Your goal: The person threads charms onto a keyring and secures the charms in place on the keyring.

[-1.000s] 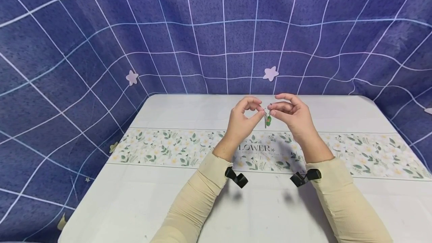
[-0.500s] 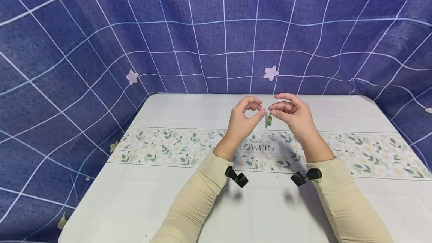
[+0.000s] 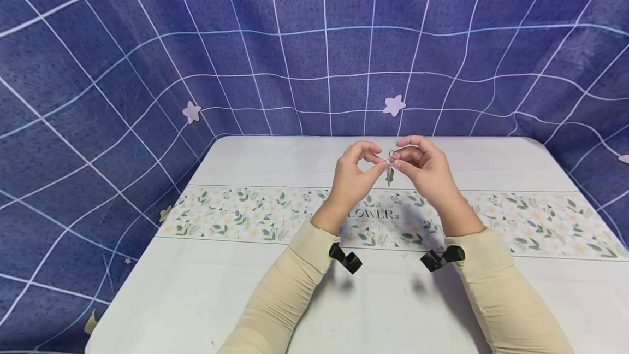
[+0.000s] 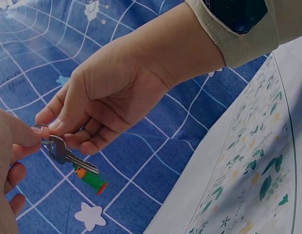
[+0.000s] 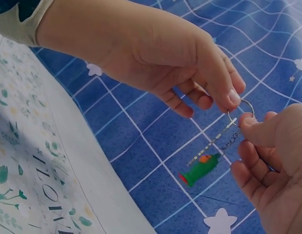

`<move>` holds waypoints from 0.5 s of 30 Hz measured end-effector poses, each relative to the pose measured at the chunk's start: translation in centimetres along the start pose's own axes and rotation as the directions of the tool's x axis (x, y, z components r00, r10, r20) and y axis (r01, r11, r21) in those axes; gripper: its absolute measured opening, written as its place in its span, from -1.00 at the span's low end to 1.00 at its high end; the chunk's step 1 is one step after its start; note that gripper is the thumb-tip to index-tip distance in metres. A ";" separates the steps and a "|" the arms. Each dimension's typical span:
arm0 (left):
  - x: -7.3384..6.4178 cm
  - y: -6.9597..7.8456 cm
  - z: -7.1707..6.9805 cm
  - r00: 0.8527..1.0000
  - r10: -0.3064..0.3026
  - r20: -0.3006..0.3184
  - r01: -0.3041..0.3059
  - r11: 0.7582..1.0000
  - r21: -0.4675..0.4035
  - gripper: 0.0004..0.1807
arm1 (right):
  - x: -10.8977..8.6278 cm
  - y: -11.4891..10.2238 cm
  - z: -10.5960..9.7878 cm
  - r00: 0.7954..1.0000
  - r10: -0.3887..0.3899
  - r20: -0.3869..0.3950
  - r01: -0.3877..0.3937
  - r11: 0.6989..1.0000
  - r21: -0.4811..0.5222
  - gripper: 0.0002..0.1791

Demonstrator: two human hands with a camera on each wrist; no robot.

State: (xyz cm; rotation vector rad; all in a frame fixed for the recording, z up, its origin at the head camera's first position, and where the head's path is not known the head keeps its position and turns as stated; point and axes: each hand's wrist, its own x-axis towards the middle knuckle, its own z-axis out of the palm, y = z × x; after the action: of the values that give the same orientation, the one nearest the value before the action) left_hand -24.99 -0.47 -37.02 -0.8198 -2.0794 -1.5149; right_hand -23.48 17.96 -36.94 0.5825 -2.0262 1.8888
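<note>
Between both hands, above the table, is a thin metal key ring. My left hand pinches it between thumb and index finger from one side. The thumb and index finger of my right hand pinch it from the other, with the fingertips of the two hands close together. From the ring hangs a silver key, seen edge-on in the right wrist view. Beside it dangles a small green charm with an orange patch and a red end, on a short chain.
Below the hands lies a white table with a floral printed band across it. A blue gridded curtain with star shapes stands behind and to the left. Each wrist carries a black camera mount.
In the head view the ring now stands up more visibly between the fingertips, and the key and charm have turned. The right hand has shifted slightly left; the left hand barely moves.
</note>
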 end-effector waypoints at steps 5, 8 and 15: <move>-0.1 0.1 0.1 1.000 -0.029 -0.006 0.029 0.999 -0.025 -0.72 | 0.1 -0.1 0.4 0.999 -0.020 -0.045 0.018 0.999 -0.048 -0.66; -0.2 0.2 0.4 0.997 -0.075 -0.004 0.075 0.995 -0.069 -0.73 | 0.1 0.1 0.6 0.997 -0.029 -0.077 0.025 0.999 -0.047 -0.66; -0.3 0.0 0.9 0.989 -0.147 0.004 0.146 0.977 -0.158 -0.71 | 0.1 0.2 1.1 0.988 -0.040 -0.146 0.040 0.999 -0.006 -0.67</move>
State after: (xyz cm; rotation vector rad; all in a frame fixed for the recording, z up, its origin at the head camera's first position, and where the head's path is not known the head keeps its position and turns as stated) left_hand -24.78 0.36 -37.48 -0.7277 -2.0746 -1.7769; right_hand -23.57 16.84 -37.20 0.4653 -1.9104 1.8479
